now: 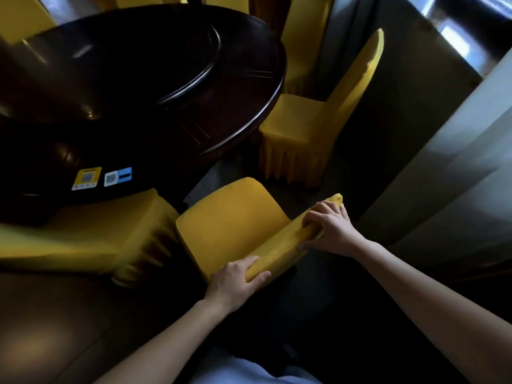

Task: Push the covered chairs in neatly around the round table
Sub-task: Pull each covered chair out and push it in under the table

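Both hands grip the top edge of the backrest of a yellow-covered chair (232,217) that stands in front of the person, its seat facing the round table (133,87). The left hand (235,284) closes on the near end of the backrest top, fingers curled over the front and thumb wrapped along the fabric. The right hand (329,231) closes on the far end, fingers bent over the rolled yellow cover and thumb underneath. Both arms are bare and reach forward from the bottom of the view.

The held chair sits apart from the dark, glossy table edge, with a patch of floor showing between its seat and the table. Just to its left, a second yellow-covered chair (91,234) has its seat tucked partly under the table rim; it looks blurred. To the right, a third yellow-covered chair (299,126) with a pleated skirt stands with its seat front close to the table edge and its tall back tilted away. More yellow covers show behind the table at the top.

On the table lies a raised round turntable (155,65), and near the table's near edge sit two small stickers (102,177), one yellow and one blue and white. A pale curtain (454,167) hangs at the right.
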`<action>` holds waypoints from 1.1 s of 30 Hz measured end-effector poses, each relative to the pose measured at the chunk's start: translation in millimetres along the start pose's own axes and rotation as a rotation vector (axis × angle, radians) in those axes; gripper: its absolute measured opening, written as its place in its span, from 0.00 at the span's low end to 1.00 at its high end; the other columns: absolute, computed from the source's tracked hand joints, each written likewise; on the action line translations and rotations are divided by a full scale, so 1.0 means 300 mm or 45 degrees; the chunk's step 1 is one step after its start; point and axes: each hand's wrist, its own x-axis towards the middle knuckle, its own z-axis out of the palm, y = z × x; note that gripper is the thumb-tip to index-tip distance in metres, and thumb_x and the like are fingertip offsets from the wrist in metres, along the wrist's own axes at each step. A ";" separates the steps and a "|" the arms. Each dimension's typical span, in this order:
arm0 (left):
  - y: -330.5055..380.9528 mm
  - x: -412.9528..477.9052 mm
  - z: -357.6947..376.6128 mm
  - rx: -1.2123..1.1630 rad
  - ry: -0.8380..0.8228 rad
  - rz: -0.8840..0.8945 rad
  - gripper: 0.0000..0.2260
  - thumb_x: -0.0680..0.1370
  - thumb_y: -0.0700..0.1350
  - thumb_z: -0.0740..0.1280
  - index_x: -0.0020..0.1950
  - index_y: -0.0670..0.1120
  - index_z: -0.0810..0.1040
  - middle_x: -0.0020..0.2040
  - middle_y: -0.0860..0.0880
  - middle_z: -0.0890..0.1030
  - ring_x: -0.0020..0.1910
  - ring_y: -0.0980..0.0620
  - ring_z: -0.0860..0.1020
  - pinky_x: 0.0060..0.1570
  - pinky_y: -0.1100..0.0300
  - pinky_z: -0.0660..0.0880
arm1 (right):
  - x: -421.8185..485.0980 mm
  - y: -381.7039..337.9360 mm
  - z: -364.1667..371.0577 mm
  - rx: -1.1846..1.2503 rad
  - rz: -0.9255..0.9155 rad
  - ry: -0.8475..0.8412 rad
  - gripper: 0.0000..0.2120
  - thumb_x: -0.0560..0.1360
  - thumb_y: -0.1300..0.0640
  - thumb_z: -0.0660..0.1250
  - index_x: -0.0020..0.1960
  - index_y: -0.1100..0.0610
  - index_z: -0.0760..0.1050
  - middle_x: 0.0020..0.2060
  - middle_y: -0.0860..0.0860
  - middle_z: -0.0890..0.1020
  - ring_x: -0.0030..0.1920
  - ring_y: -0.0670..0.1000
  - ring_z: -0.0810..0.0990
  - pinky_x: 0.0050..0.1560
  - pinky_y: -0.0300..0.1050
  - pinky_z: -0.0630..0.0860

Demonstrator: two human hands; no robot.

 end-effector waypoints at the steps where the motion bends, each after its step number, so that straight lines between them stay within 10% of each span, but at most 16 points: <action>1: 0.000 0.001 0.001 0.020 0.056 0.032 0.30 0.73 0.70 0.54 0.67 0.54 0.71 0.62 0.52 0.79 0.58 0.49 0.77 0.50 0.55 0.75 | 0.014 0.006 0.002 -0.022 -0.001 -0.020 0.30 0.57 0.30 0.71 0.53 0.45 0.75 0.60 0.47 0.70 0.69 0.52 0.57 0.69 0.67 0.48; 10: -0.029 0.053 -0.016 -0.037 0.233 0.202 0.27 0.74 0.66 0.59 0.63 0.49 0.77 0.59 0.51 0.81 0.56 0.52 0.79 0.51 0.59 0.76 | 0.144 0.066 0.019 -0.084 -0.085 -0.040 0.40 0.49 0.17 0.54 0.49 0.42 0.74 0.55 0.45 0.70 0.67 0.52 0.58 0.66 0.72 0.42; 28: -0.232 0.306 -0.244 0.078 0.325 0.098 0.39 0.67 0.76 0.51 0.54 0.47 0.83 0.50 0.49 0.84 0.47 0.48 0.82 0.46 0.57 0.77 | 0.477 -0.041 0.035 -0.126 -0.068 -0.002 0.42 0.51 0.16 0.50 0.50 0.43 0.74 0.51 0.45 0.70 0.61 0.53 0.60 0.64 0.76 0.42; 33: -0.258 0.310 -0.252 0.107 0.342 0.132 0.40 0.67 0.77 0.50 0.53 0.46 0.83 0.50 0.48 0.84 0.47 0.48 0.83 0.46 0.57 0.78 | 0.475 -0.048 0.029 -0.131 -0.117 -0.078 0.32 0.56 0.24 0.63 0.52 0.42 0.71 0.54 0.45 0.69 0.63 0.52 0.59 0.63 0.75 0.44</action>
